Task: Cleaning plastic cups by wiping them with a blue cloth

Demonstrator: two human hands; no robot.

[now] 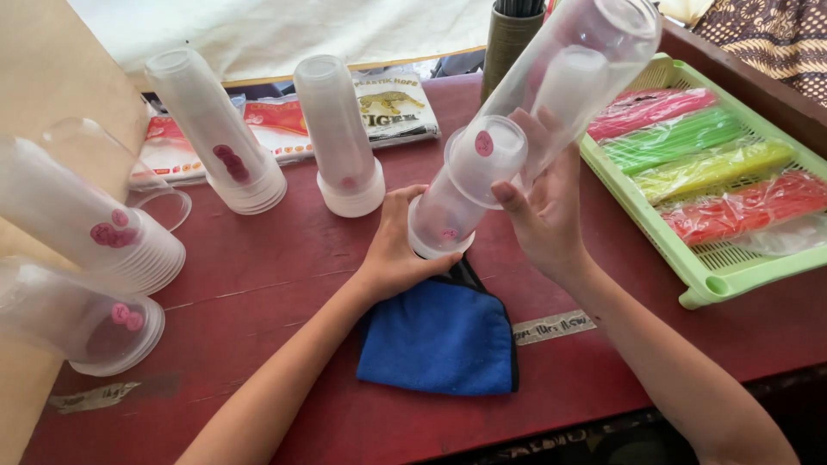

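Over the red worktop point(258, 275) I kept the tall cup stack point(534, 112) tilted — left hand point(398, 250) gripping its base, right hand point(543, 215) pinching a single cup point(484, 159); steady the base, pull straight.

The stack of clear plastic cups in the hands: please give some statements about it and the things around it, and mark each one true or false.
1. The left hand holds the low end of the tilted cup stack. True.
2. The right hand holds a single cup against the stack. True.
3. The blue cloth lies inside the green tray. False: it lies on the red table, under the left wrist.
4. The tray holds spoons. False: it holds packs of coloured straws.
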